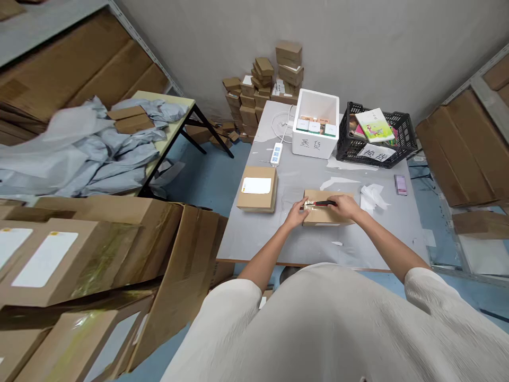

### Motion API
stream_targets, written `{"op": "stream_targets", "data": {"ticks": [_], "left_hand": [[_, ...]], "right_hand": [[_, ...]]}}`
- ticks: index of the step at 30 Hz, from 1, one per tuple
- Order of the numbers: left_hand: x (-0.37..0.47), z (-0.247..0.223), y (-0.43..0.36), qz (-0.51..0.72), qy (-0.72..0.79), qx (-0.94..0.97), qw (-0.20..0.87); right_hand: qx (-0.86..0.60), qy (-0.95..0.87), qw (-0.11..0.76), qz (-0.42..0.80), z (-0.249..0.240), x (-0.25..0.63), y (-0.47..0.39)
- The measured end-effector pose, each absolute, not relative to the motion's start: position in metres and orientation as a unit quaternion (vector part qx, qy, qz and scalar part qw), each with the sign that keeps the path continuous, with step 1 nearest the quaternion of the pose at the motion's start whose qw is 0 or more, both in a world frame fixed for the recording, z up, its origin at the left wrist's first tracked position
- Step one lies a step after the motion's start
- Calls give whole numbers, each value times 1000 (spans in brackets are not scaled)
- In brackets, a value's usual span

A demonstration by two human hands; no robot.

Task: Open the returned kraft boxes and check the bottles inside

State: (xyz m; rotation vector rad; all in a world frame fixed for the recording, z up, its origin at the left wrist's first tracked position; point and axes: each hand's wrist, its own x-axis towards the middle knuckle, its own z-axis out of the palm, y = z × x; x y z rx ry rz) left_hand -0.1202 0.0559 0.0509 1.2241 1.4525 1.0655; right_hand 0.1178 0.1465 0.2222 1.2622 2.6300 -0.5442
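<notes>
A small brown cardboard box (324,216) lies on the grey-covered table (254,241) in front of me, with clear tape across its top. My left hand (296,213) grips the box's left end, thumb and fingers at its edge. In my right hand (343,206) is a red and black box cutter (320,203), closed in my fingers above the box top, its tip towards the left end. Whether the blade touches the tape is too small to tell. To the left sits another cardboard box (257,189) with a white label.
At the table's back stand a white foam box (314,146) with small cartons, a black crate (345,146) holding booklets, and a power strip (277,154). Crumpled paper (373,197) and a purple pack (401,184) lie right. Large cartons (119,223) crowd the left.
</notes>
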Motion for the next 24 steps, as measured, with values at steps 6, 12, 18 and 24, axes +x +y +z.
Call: {"op": "stream_targets", "data": {"ticks": [6,12,18,24], "left_hand": [[-124,47,57,426,588,510,462],[-125,47,58,417,587,523,456],[-128,53,57,395,593,536,453],[-130,57,54,375,604,536,456]], "right_hand": [[391,894,165,-142,238,102,139],[352,909,191,-116,238,96,142],[342,914,200,-91,243,106,150],[351,905,219,-98,249,120,154]]}}
